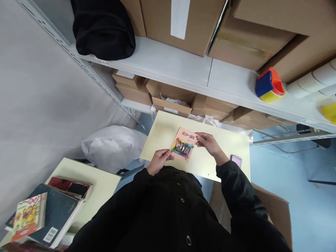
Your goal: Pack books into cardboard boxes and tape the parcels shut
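A thin pink book (183, 144) with a colourful picture on its cover is held slightly tilted over the pale yellow table (162, 127). My left hand (159, 160) pinches its lower left edge between thumb and fingers. At the upper right corner, my right hand (209, 142) grips the same book. The cover faces up toward me, and its back is hidden. A phone (236, 160) lies on the table to the right, near my right sleeve.
Books (52, 210) are stacked on a second table (105, 178) at lower left. A white plastic bag (112, 147) bulges between the tables. Ahead, a shelf (168, 66) carries cardboard boxes (183, 21) and a black cloth item (103, 31). An open carton (278, 210) stands at lower right.
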`<state>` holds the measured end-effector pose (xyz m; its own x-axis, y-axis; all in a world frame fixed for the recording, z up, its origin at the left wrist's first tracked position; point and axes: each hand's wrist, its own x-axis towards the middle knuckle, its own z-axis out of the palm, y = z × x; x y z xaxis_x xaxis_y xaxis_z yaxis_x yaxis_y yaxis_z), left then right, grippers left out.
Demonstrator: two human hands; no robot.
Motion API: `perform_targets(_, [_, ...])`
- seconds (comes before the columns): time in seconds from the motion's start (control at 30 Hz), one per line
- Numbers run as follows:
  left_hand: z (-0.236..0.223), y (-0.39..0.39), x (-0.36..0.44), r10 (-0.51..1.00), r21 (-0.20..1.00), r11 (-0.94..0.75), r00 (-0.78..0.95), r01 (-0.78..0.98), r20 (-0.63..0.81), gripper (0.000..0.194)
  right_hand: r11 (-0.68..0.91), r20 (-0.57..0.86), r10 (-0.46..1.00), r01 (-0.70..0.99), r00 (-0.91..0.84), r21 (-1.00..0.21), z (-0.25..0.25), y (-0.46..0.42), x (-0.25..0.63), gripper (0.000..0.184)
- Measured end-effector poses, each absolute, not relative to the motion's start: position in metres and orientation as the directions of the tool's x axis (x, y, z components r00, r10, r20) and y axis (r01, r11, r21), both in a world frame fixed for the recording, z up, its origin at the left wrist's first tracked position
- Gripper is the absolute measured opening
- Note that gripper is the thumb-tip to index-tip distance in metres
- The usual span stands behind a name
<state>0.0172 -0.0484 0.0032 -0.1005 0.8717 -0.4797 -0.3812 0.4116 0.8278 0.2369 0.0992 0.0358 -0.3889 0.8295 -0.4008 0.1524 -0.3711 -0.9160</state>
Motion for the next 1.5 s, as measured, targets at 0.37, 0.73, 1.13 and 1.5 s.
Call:
perform_targets(0.37, [-0.034,-0.044,-0.012,0.749,0.768,0.508,-0.239,-0.391,-0.617,0.051,-0.363,-0.424,0.845,0.234,-0.326,-0.902,-0.008,0.108,0.183,0.044])
perform_targets(0.73, [-0.071,0.009,-0.063,0.644,0.666,0.568,-0.243,-0.483,-0.726,0.054,-0.328,-0.424,0.882,0.377,-0.205,-0.866,-0.076,0.159,0.109,0.04])
perform_targets(1.13, [-0.123,0.09,-0.091,0.575,0.61,0.538,-0.276,-0.582,-0.77,0.04,-0.239,-0.374,0.91,0.513,-0.177,-0.824,-0.148,0.231,0.049,0.031])
perform_targets(1.5, [-0.131,0.107,-0.098,0.596,0.587,0.444,-0.267,-0.677,-0.758,0.032,-0.274,-0.4,0.897,0.478,-0.185,-0.835,-0.183,0.252,0.034,0.032])
